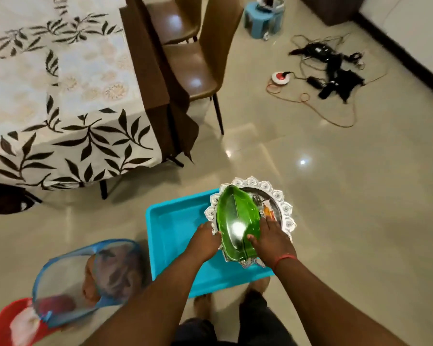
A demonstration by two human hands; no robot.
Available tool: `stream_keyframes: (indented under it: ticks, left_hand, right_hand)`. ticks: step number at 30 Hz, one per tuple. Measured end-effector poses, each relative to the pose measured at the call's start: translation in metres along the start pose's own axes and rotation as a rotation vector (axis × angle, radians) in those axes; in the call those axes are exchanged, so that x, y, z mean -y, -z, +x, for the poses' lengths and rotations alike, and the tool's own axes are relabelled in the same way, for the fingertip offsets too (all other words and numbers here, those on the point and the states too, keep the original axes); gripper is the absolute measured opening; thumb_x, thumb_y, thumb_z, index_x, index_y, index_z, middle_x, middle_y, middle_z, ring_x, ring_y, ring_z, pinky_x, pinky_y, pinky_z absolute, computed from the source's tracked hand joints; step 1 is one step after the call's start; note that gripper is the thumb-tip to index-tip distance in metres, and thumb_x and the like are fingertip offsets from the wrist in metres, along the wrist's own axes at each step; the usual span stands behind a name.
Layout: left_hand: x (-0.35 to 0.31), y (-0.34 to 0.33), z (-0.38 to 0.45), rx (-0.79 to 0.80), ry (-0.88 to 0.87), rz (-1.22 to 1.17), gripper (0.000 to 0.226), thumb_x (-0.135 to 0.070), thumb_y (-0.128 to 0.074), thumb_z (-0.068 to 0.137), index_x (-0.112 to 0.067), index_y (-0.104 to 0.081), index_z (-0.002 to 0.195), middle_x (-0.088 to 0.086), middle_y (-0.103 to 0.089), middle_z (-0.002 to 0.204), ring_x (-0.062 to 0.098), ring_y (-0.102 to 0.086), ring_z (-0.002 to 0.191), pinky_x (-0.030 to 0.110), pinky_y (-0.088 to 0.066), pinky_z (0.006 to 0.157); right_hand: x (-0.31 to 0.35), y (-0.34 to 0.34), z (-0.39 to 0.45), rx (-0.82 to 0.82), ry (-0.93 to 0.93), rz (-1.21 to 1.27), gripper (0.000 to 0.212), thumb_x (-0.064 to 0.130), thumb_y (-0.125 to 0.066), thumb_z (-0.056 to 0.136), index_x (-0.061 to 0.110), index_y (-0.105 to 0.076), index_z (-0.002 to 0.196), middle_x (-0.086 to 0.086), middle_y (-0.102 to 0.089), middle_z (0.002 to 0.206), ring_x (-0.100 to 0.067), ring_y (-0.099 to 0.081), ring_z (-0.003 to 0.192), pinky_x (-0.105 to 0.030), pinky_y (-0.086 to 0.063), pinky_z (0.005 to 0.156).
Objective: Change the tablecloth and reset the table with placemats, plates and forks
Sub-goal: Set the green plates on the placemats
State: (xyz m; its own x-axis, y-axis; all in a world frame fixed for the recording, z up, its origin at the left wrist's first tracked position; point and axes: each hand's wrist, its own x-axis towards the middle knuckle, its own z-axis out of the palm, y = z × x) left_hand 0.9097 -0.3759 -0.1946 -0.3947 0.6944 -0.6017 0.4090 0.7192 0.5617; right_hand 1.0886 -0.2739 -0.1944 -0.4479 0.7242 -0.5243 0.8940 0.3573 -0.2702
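A stack of tableware hangs above a blue tray [175, 228] on the floor. On top lies a green leaf-shaped plate [238, 221]. Under it is a round silver placemat [284, 208] with a white petal edge, and a steel plate [255, 193] with forks shows between them. My left hand [205, 239] grips the stack's left edge. My right hand [270, 236] grips its right side, thumb on the green plate. The table at upper left wears a white tablecloth [60, 96] with dark leaf prints.
Two brown chairs [198, 61] stand by the table's right side. A blue mesh basket [90, 278] of cloth and a red tub [10, 323] sit at lower left. Black cables and chargers [333, 68] lie on the tile floor at upper right, near a blue stool [263, 18].
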Motion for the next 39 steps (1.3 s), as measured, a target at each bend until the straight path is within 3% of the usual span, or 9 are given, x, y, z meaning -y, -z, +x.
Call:
stream_keyframes:
  ticks: [7,10,18,21,26,29,32,35,39]
  left_hand:
    - [-0.023,-0.027,0.037,0.014,0.337,-0.236,0.046,-0.043,-0.049,0.090,-0.010,-0.062,0.119,0.015,-0.067,0.120,0.030,-0.063,0.107,0.031,-0.048,0.086]
    - [-0.029,-0.041,0.041,-0.005,0.402,-0.305,0.029,-0.027,-0.053,0.099,-0.010,-0.064,0.120,0.014,-0.068,0.118,0.030,-0.064,0.107,0.031,-0.048,0.086]
    - [-0.021,-0.053,0.037,-0.123,0.482,-0.386,0.027,-0.019,-0.060,0.090,-0.014,-0.067,0.116,0.010,-0.070,0.112,0.030,-0.065,0.101,0.040,-0.054,0.089]
    - [-0.014,-0.058,0.035,-0.155,0.471,-0.442,0.031,-0.027,-0.059,0.081,-0.020,-0.063,0.111,0.004,-0.071,0.107,0.026,-0.067,0.097,0.047,-0.055,0.089]
    - [-0.018,-0.048,0.024,-0.185,0.413,-0.477,0.025,-0.024,-0.056,0.082,-0.020,-0.057,0.107,0.006,-0.066,0.106,0.026,-0.063,0.098,0.042,-0.053,0.088]
    - [-0.018,-0.038,0.007,-0.201,0.373,-0.508,0.009,-0.018,-0.059,0.088,-0.019,-0.055,0.095,0.007,-0.065,0.097,0.024,-0.062,0.091,0.040,-0.051,0.081]
    - [-0.021,-0.023,-0.015,-0.186,0.304,-0.580,0.024,-0.030,-0.059,0.072,-0.016,-0.056,0.091,0.011,-0.066,0.093,0.025,-0.063,0.084,0.043,-0.052,0.074]
    - [-0.043,-0.002,-0.030,-0.153,0.194,-0.663,0.007,-0.009,-0.060,0.087,-0.014,-0.058,0.092,0.010,-0.069,0.090,0.021,-0.064,0.078,0.036,-0.051,0.067]
    - [-0.073,0.018,-0.036,-0.077,0.092,-0.689,0.018,0.001,-0.054,0.094,-0.013,-0.059,0.103,0.014,-0.072,0.099,0.027,-0.071,0.082,0.039,-0.057,0.069]
  right_hand:
    - [-0.016,0.007,0.071,0.187,-0.022,0.159,0.050,0.034,-0.056,0.097,0.005,-0.045,0.135,-0.018,-0.050,0.136,-0.035,-0.050,0.124,-0.039,-0.042,0.101]
    - [-0.022,0.003,0.085,0.248,-0.043,0.225,0.046,0.029,-0.058,0.096,0.004,-0.048,0.133,-0.019,-0.049,0.133,-0.034,-0.051,0.122,-0.038,-0.042,0.103]
    - [-0.025,-0.005,0.094,0.300,-0.058,0.295,0.043,0.022,-0.059,0.091,0.007,-0.051,0.131,-0.019,-0.048,0.127,-0.037,-0.051,0.119,-0.042,-0.044,0.103]
    - [-0.027,-0.008,0.089,0.311,-0.038,0.272,0.047,0.025,-0.061,0.090,0.006,-0.050,0.132,-0.019,-0.046,0.130,-0.036,-0.047,0.123,-0.043,-0.041,0.106]
    - [-0.024,-0.005,0.074,0.271,0.015,0.300,0.047,0.029,-0.063,0.091,0.009,-0.050,0.132,-0.016,-0.048,0.128,-0.034,-0.049,0.120,-0.040,-0.041,0.104]
    - [-0.025,0.003,0.060,0.213,0.045,0.393,0.036,0.028,-0.064,0.092,0.010,-0.056,0.123,-0.010,-0.055,0.116,-0.028,-0.056,0.108,-0.034,-0.046,0.091]
    - [-0.020,0.020,0.034,0.172,0.015,0.554,0.027,0.022,-0.061,0.096,0.012,-0.059,0.121,-0.002,-0.060,0.104,-0.020,-0.059,0.094,-0.025,-0.041,0.076]
    - [-0.013,0.042,0.009,0.074,-0.055,0.750,0.018,0.021,-0.061,0.096,0.018,-0.061,0.113,0.001,-0.066,0.099,-0.019,-0.064,0.090,-0.025,-0.046,0.077]
    - [-0.010,0.078,-0.011,-0.056,-0.049,0.954,0.019,0.017,-0.065,0.093,0.023,-0.064,0.110,0.000,-0.070,0.100,-0.010,-0.067,0.084,-0.020,-0.054,0.072]
